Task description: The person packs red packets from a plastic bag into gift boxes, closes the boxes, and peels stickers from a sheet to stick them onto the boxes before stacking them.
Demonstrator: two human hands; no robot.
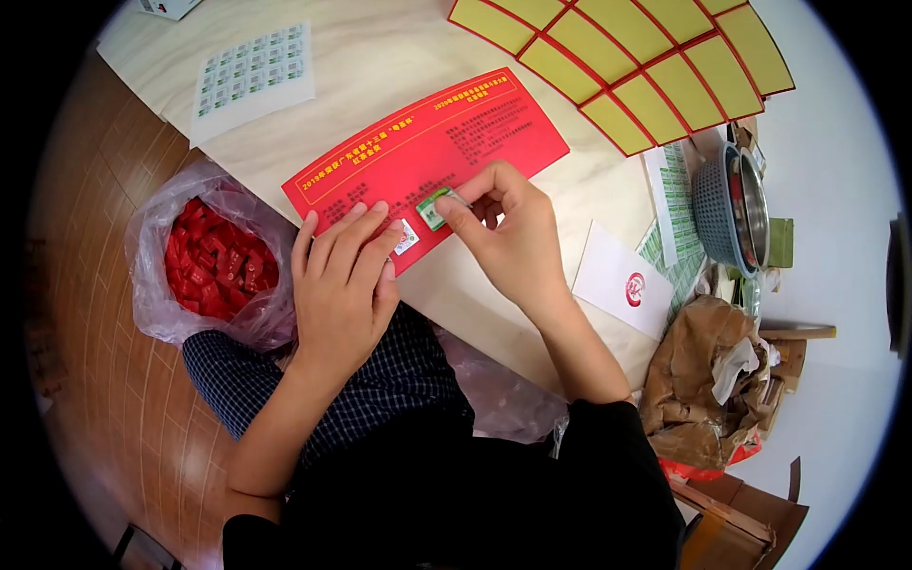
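A red printed card sheet (518, 128) with gold and dark lettering lies at the table's near edge. My left hand (337, 285) rests flat on its lower left part, fingers stretched out and spread. Beside those fingertips a white QR code square (407, 237) shows on the red surface. Just right of it is a small green-and-white sticker (432, 211), which overlaps the sheet's lower edge area. My right hand (508, 233) pinches this sticker, the thumb pressing on its face and the other fingers curled. Part of the sheet's print is hidden under my hands.
A sheet of green stickers (252, 71) lies at the back left. Red-edged yellow boxes (655, 71) stand in rows at the back right. A white card (622, 280), a blue-grey basket (717, 209) and crumpled brown paper (703, 370) are on the right. Left, a plastic bag (152, 247) holds red packets.
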